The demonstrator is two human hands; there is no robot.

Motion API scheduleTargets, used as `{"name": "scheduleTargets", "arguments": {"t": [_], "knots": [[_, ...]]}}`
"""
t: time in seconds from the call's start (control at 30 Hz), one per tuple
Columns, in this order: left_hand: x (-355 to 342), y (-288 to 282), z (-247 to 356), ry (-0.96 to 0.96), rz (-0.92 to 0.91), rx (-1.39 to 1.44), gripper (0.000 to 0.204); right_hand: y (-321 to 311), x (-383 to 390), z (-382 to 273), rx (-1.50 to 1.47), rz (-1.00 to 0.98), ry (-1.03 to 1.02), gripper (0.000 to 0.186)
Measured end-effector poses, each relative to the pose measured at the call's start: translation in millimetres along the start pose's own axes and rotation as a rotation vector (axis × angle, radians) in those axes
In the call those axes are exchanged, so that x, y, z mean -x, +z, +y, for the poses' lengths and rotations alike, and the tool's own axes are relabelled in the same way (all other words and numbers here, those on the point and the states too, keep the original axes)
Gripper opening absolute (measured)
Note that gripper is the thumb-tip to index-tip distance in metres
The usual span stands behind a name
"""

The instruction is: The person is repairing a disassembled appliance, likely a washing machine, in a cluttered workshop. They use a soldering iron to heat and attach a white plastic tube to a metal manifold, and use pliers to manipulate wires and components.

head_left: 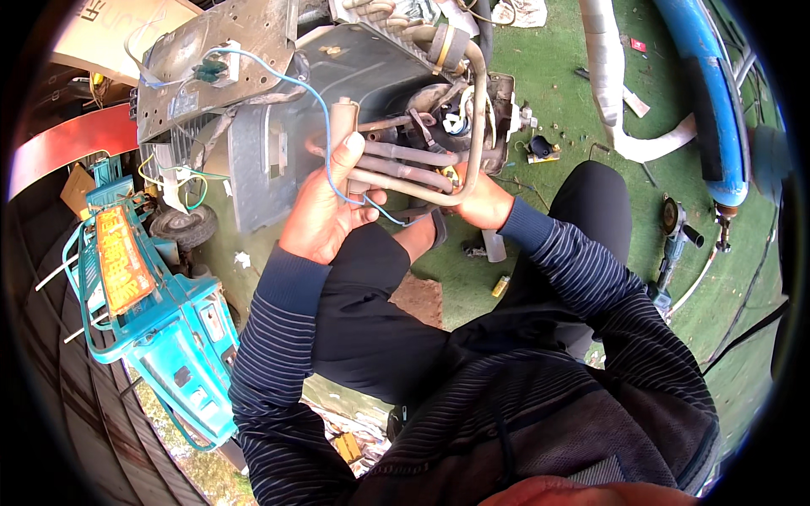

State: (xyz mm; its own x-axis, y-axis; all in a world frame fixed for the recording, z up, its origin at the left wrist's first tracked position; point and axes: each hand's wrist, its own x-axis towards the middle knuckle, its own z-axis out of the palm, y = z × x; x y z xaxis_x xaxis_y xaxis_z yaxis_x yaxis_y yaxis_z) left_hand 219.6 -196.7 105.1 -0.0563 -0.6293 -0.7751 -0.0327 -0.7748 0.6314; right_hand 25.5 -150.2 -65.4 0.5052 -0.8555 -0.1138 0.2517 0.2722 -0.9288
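Note:
A bent assembly of copper pipes (411,175) comes out of a dismantled metal unit in front of me. My left hand (317,221) grips its near left end, thumb laid along an upright copper cylinder (342,118) and the other fingers curled. A thin blue wire (325,110) loops down from the unit's metal plate (253,51) and passes across these fingers. My right hand (483,201) is at the right end of the pipes, next to a tall bent tube (483,101). That tube and the pipes hide its fingers. Something small and yellow shows beside them.
A turquoise machine (181,337) stands at the left, near a small wheel (184,226). On the green floor (544,84) at the right lie an angle grinder (671,244) and a white wrapped pipe (603,76). A blue cylinder (717,126) stands at the far right.

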Motion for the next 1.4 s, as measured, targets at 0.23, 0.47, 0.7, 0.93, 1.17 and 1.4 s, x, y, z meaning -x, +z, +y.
{"name": "scheduleTargets", "arguments": {"t": [0.23,0.47,0.7,0.93,1.17,1.4], "knots": [[-1.7,1.2,0.1,-0.004,0.026,0.020,0.049,-1.5,0.7,7.9,0.005,-0.022,-0.083,0.043],[2.2,11.1,7.6,-0.018,0.116,-0.046,0.053,-2.0,-0.9,30.3,0.062,0.020,-0.073,0.029],[0.4,12.9,2.6,-0.012,0.166,-0.109,0.059,16.2,-2.6,32.7,0.489,0.208,-0.199,0.029],[-7.2,0.1,-9.4,0.081,0.097,-0.159,0.060,16.9,3.3,8.0,0.556,0.178,-0.061,0.040],[-5.6,2.0,-6.8,0.102,0.100,-0.181,0.062,-9.9,13.1,4.0,0.608,0.054,0.000,0.033],[-3.5,6.5,-3.2,0.071,0.133,-0.205,0.061,-12.4,25.8,-10.2,-0.133,-0.040,0.218,0.044]]}}
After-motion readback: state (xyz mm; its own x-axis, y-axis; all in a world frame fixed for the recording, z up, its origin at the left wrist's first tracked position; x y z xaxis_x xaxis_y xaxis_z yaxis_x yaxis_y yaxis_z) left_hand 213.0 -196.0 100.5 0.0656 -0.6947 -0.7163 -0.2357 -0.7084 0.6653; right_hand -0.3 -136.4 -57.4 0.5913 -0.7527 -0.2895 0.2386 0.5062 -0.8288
